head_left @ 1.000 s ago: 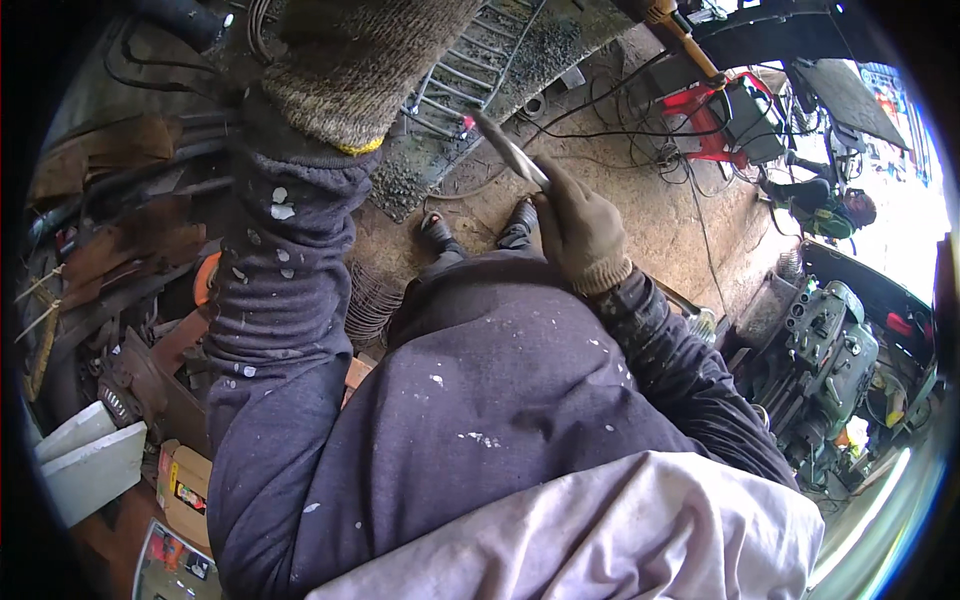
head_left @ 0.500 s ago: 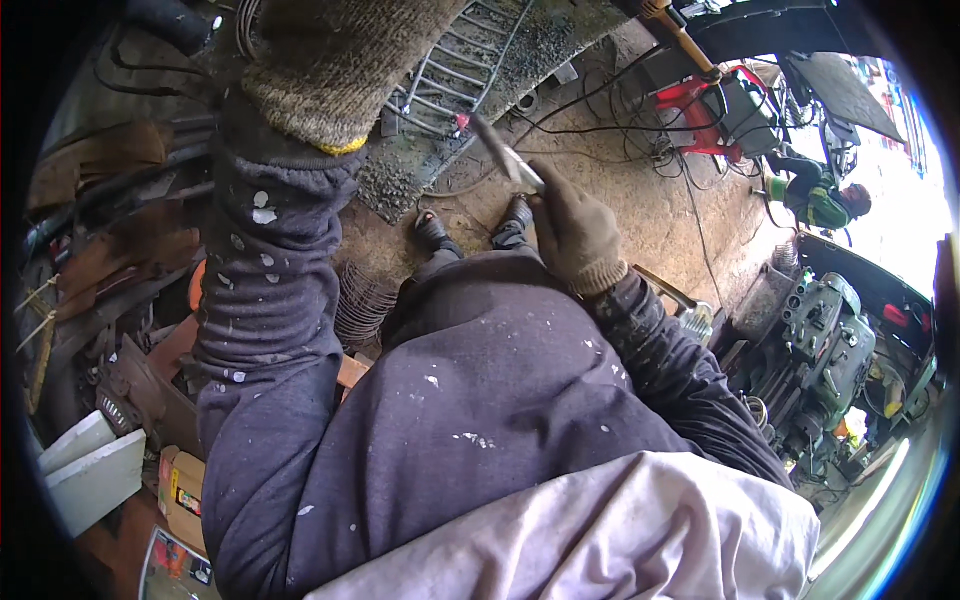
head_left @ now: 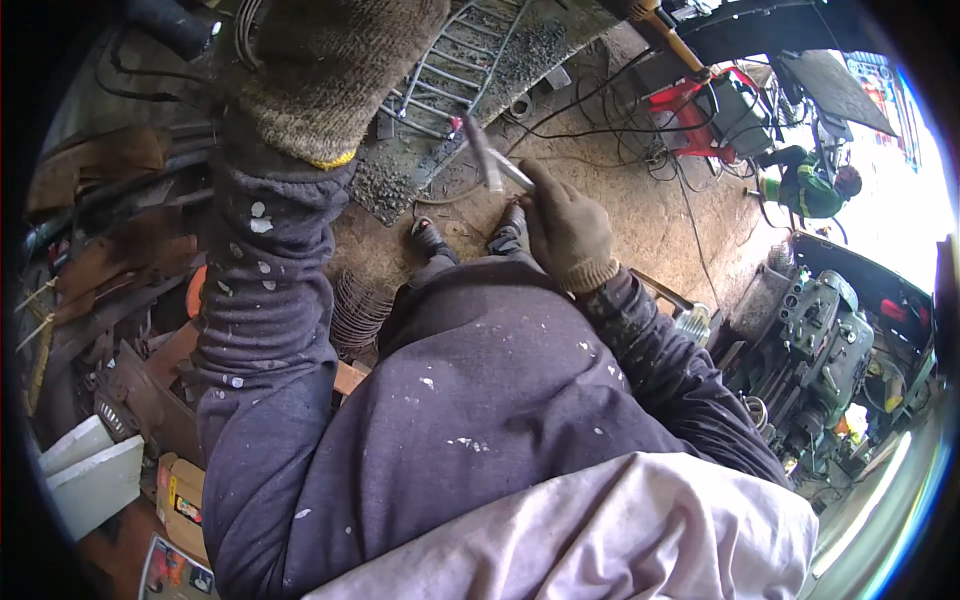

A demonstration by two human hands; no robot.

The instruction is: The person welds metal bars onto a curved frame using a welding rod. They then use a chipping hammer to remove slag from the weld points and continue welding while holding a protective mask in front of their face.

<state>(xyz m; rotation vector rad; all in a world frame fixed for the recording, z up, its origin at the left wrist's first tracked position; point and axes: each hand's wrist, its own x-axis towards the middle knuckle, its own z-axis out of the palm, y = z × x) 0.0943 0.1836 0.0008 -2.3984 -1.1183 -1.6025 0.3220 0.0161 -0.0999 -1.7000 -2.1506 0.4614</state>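
Observation:
My right hand point(head_left: 572, 232), in a brown knit glove, is wrapped round the pale handle of a chipping hammer point(head_left: 482, 155) with a long, narrow dark head. The head hovers near the bench corner, one end close to a small pinkish-red spot on a ladder-like metal rod frame point(head_left: 447, 90). That frame lies on a gritty metal workbench point(head_left: 385, 185). My left hand point(head_left: 335, 75) looms large at the upper left in a thick knit glove with a yellow-edged cuff. It is raised close to the camera, and its fingers are out of sight.
Coiled wire point(head_left: 360, 308) lies on the floor beside my legs. Cables cross the floor toward a red plastic chair point(head_left: 690, 110). A grey-green machine point(head_left: 825, 335) stands at the right, and a person in green point(head_left: 818, 190) crouches farther off. Scrap metal and boards crowd the left.
My right hand and the hammer have shifted slightly left, and the hammer's head has turned a little more upright. My left glove and sleeve have moved slightly left. The rod frame stays on the bench.

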